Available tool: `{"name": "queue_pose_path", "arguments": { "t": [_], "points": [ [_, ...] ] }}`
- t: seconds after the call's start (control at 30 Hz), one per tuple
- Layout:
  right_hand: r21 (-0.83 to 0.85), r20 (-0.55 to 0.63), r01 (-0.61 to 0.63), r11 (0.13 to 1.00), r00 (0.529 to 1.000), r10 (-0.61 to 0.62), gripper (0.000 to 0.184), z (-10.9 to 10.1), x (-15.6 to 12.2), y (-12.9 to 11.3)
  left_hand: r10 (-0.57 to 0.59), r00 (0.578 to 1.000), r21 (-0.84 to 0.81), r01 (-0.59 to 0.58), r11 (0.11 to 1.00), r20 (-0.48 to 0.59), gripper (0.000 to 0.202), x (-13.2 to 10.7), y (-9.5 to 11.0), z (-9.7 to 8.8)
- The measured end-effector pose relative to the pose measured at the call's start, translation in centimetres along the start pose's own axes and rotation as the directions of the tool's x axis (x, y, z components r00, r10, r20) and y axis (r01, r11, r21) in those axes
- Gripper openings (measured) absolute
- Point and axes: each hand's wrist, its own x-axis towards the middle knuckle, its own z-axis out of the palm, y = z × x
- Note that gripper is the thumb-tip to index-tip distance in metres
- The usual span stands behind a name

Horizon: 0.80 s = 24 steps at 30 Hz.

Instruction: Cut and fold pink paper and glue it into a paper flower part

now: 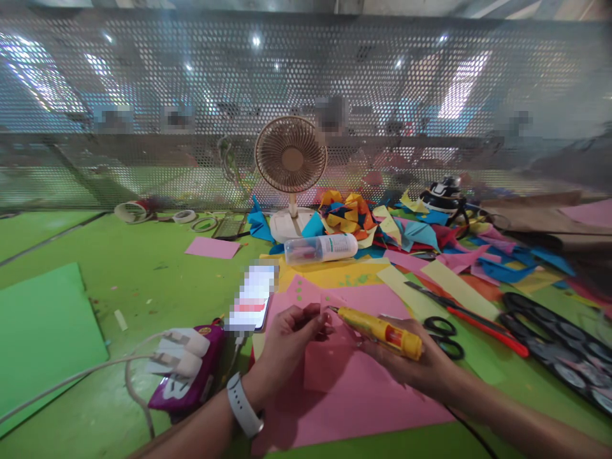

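Note:
My right hand (406, 360) is closed around a yellow glue gun (377, 328), its metal tip pointing left. A dark cord trails below that hand. The fingertips of my left hand (299, 331) are pinched together beside the tip, on what looks like a piece of pink paper (325, 366); the fingers partly hide it. Both hands are above a large pink sheet (382, 408). A white watch (243, 405) is on my left wrist. Small green dots mark the pink paper just beyond my fingers.
A lit phone (253, 299) and a purple power block with plugs (186, 370) are at left. Clear bottle (320, 247), fan (291, 156) and crumpled paper scraps (349, 213) stand behind. Black-handled scissors (444, 338), red cutter (488, 322) and a black palette-like tray (564, 350) lie right.

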Motion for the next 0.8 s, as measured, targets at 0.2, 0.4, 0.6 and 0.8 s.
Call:
{"name": "queue_pose_path", "arguments": {
  "t": [0.2,0.4,0.6,0.8],
  "points": [
    [-0.007,0.008,0.002,1.000,1.000,-0.002,0.028,0.2,-0.1,0.7,0.073,0.997,0.089,-0.071,0.993,-0.012,0.025,-0.1,-0.7,-0.4],
    [-0.085,0.013,0.112,0.990,0.994,-0.112,0.024,-0.6,-0.2,0.1,0.106,0.993,0.174,-0.094,0.980,-0.057,0.023,-0.1,-0.2,-0.5],
    [-0.461,-0.085,0.103,0.881,0.983,-0.160,0.023,-4.7,-1.9,1.4,0.040,0.990,0.028,-0.036,0.999,-0.134,0.022,-0.1,1.1,-0.1],
    [-0.709,-0.370,-0.320,0.629,0.928,0.056,0.025,-11.3,-7.5,7.2,-0.014,0.988,-0.008,0.013,1.000,-0.151,0.026,0.1,1.0,0.0]
  ]
}}
